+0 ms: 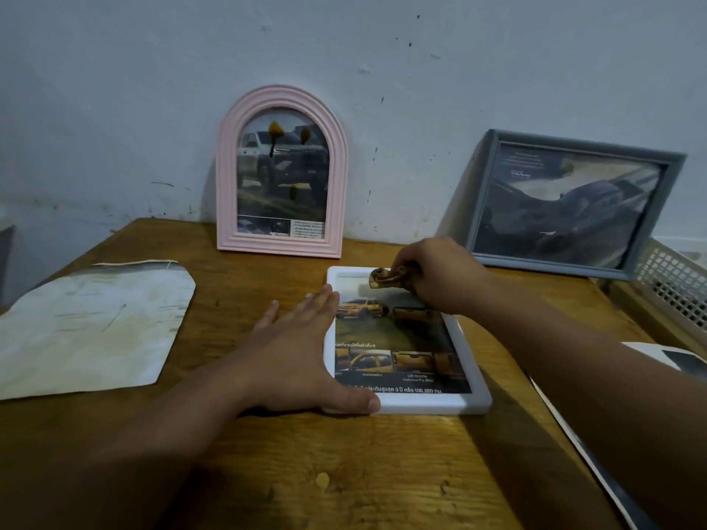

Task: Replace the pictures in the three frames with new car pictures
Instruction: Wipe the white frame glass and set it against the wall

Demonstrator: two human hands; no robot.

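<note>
A white frame (474,395) lies flat on the wooden table (344,472) with a yellow-car picture (394,338) in it. My left hand (302,353) lies flat against the frame's left edge, thumb along its near edge. My right hand (436,277) grips a crumpled brownish wad (382,279) on the frame's far end. A pink arched frame (282,174) holding a truck picture with dark blotches leans on the wall. A grey frame (574,202) with a dark car picture leans at the right.
A stained, cut sheet of paper (88,327) lies on the table at the left. Another print (681,361) shows partly behind my right forearm. A white perforated basket (677,285) stands at the far right. A small yellowish spot (322,480) marks the near tabletop.
</note>
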